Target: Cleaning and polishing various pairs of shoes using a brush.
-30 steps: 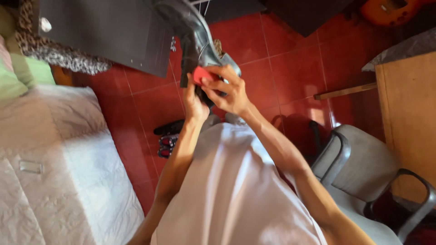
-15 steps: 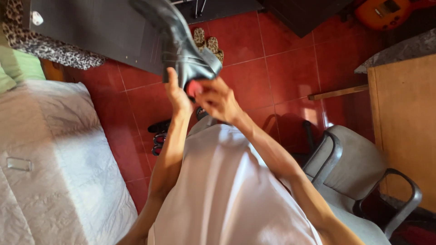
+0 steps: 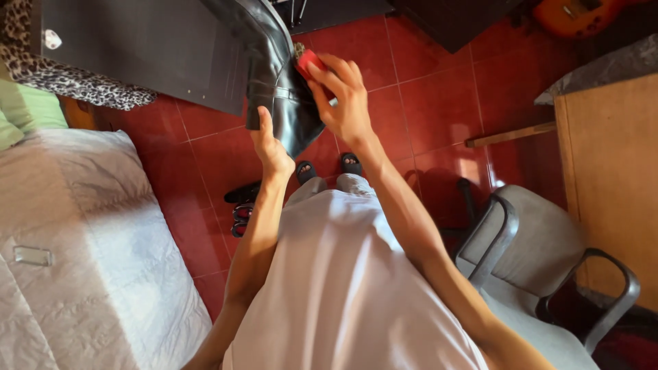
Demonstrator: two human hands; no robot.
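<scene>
I hold a black leather boot (image 3: 274,75) up in front of me over the red tile floor. My left hand (image 3: 269,144) grips the boot at its lower end, thumb up along the leather. My right hand (image 3: 343,96) presses a small red sponge (image 3: 306,63) against the boot's right side, fingers curled over it. Below my arms are my white shirt (image 3: 343,288) and my feet in black sandals (image 3: 327,166).
A bed with a white quilt (image 3: 89,253) is on the left, a dark cabinet (image 3: 144,48) above it. A grey chair with dark arms (image 3: 541,253) and a wooden table (image 3: 610,178) stand on the right. Dark shoes (image 3: 243,202) lie on the floor; an orange guitar (image 3: 582,15) is top right.
My right hand has moved the red sponge up from the boot's lower end to higher on its side. The boot has turned more upright in my left hand.
</scene>
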